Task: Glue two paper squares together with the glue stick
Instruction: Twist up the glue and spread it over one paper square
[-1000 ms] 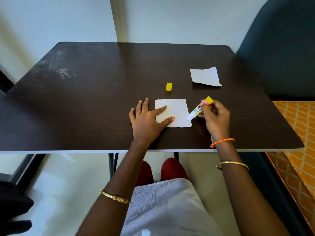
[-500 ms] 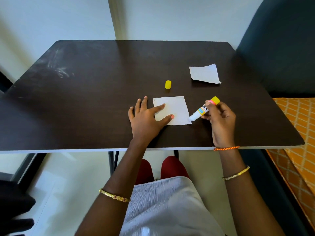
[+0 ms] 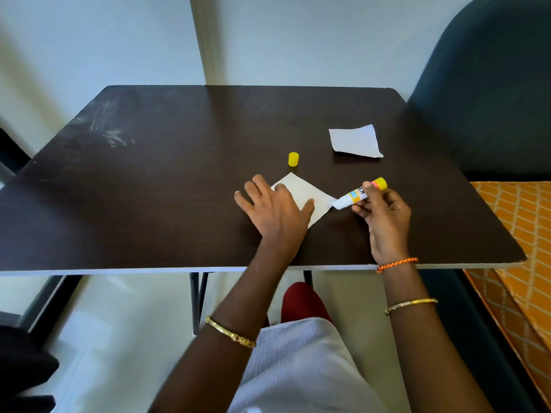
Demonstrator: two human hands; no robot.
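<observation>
We see the left hand (image 3: pixel 275 208) pressing flat on the near paper square (image 3: pixel 310 193), right grip (image 3: pixel 380 214) pinching the glue stick (image 3: pixel 359 194), tip at its right corner, second paper square (image 3: pixel 354 141) well apart, bare desk (image 3: pixel 149 189) leftward.

Two paper squares (image 3: pixel 310 198) (image 3: pixel 355 141), one glue stick (image 3: pixel 359 194) and one yellow cap (image 3: pixel 293 159) are lying or being held over the surface (image 3: pixel 167 180); two hands (image 3: pixel 275 210) (image 3: pixel 384 222) are showing.

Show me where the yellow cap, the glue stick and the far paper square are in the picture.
yellow cap (image 3: pixel 293 159): head view, middle of its side.
glue stick (image 3: pixel 356 195): head view, printed label on the tube, beside the fingers.
far paper square (image 3: pixel 355 141): head view, middle of the sheet.
</observation>
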